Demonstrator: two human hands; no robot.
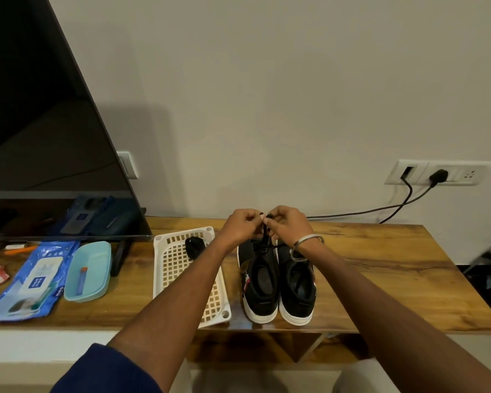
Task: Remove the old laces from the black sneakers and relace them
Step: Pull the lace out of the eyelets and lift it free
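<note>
Two black sneakers with white soles stand side by side on the wooden table, heels toward me: the left sneaker (260,282) and the right sneaker (296,287). Above the left sneaker's toe end, my left hand (243,226) and my right hand (287,225) meet, and each pinches the black lace (265,236) that rises from the shoe. My hands hide the front of both shoes. A bundled black lace (194,246) lies in the white basket (176,265) to the left of the sneakers.
A large TV screen (40,137) stands at the left. A pale blue tray (88,272) and a blue wipes pack (31,282) lie in front of it. Wall sockets (440,172) with black cables are at the back right. The table edge (267,330) runs near me.
</note>
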